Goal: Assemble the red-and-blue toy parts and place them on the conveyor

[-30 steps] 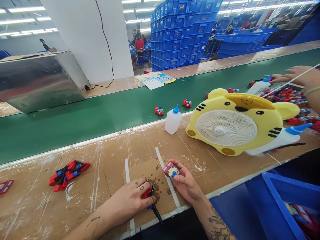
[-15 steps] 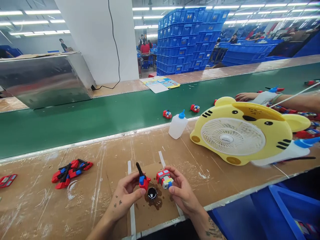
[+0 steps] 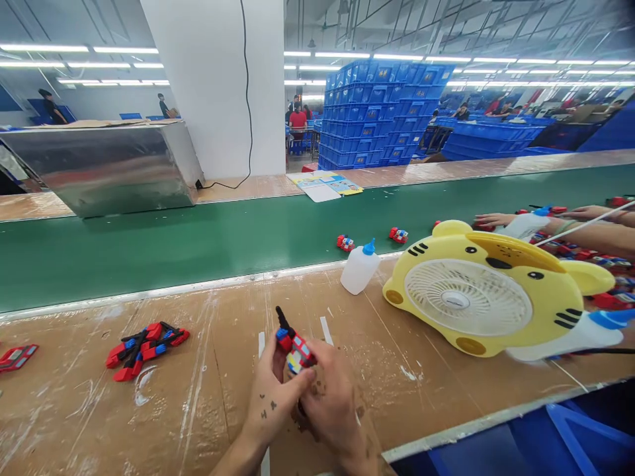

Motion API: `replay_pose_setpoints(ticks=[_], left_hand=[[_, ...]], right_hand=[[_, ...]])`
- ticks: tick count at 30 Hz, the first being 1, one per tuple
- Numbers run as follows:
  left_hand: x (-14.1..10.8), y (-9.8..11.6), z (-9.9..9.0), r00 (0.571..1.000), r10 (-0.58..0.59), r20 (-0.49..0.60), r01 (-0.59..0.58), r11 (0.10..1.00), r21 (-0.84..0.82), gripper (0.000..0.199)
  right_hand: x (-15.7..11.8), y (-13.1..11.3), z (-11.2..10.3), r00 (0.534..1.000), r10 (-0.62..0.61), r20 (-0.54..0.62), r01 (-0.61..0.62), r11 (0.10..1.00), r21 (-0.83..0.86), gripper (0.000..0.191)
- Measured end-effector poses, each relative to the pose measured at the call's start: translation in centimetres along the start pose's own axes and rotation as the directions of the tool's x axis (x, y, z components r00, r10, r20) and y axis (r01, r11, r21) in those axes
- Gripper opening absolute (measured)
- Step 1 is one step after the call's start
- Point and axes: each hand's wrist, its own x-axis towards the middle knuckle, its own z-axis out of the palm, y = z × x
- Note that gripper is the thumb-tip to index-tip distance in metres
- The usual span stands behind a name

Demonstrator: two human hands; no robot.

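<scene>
My left hand (image 3: 272, 390) is closed around a red and blue toy part with a black rod (image 3: 284, 324) pointing up and left. Touching it, a red, white and yellow toy block (image 3: 299, 354) is gripped by my right hand (image 3: 330, 400). The two parts meet between my fingertips, above the brown board. My hands mostly hide the dark wet patch beneath. To the left lies a pile of red, blue and black toy parts (image 3: 143, 349).
A yellow animal-faced fan (image 3: 461, 297) stands at the right, beside a white bottle with a blue cap (image 3: 360, 270). Behind runs a green conveyor (image 3: 238, 238) carrying small toy pieces (image 3: 398, 235). Another person's arms (image 3: 580, 231) reach in at the right. A red part (image 3: 17, 357) lies far left.
My right hand has moved left, bringing its block against the part in my left hand. The wet patch is now mostly covered. The camera view has tilted up, and a second co-worker's hand shows at right.
</scene>
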Motion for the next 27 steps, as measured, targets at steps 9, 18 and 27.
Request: replay_pose_setpoints(ticks=[9,18,27], left_hand=[[14.2,1.9,1.5,0.980,0.194,0.040,-0.166,0.694,0.701,0.044],[34.2,1.0,4.9,0.980,-0.190,0.057,-0.003,0.270,0.963,0.028],[34.1,-2.2,4.1,0.980,-0.186,-0.073,0.140,0.378,0.915,0.050]], right_hand=[[4.3,4.0,-0.9,0.997,0.083,-0.011,-0.082,0.961,-0.262,0.075],[1.3,9.1,-3.4,0.992,0.126,0.022,-0.114,0.947,-0.300,0.038],[1.3,11.5,-2.2,0.967,0.250,0.040,-0.237,0.949,-0.206,0.038]])
